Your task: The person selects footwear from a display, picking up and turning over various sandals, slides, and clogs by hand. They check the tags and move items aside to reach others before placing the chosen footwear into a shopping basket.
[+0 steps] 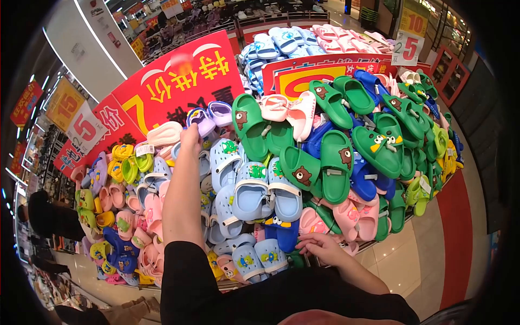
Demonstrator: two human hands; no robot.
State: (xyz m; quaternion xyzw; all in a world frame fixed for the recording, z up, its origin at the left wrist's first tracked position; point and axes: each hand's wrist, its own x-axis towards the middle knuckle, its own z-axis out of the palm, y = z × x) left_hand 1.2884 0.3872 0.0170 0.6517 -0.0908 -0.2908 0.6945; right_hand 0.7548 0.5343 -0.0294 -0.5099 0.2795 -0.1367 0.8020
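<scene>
My left arm stretches forward over the pile, and my left hand (189, 133) is closed on the near edge of a purple child's slipper (201, 123). Its pair (220, 114) lies just to the right. Low on the right, my right hand (320, 247) has its fingers loosely extended and holds nothing I can see. A blue slipper (283, 234) and a pink slipper (312, 221) lie close to it. Light blue clogs with green figures (252, 187) fill the middle between my hands, and green slippers with brown bears (336, 165) lie to their right.
A large red sign (181, 81) stands behind the pile at left, with another red and yellow sign (317, 80) at back centre. White-blue slippers (284, 39) are heaped behind it. Price cards (407, 49) hang at right. A person's dark clothing (49, 216) shows at far left.
</scene>
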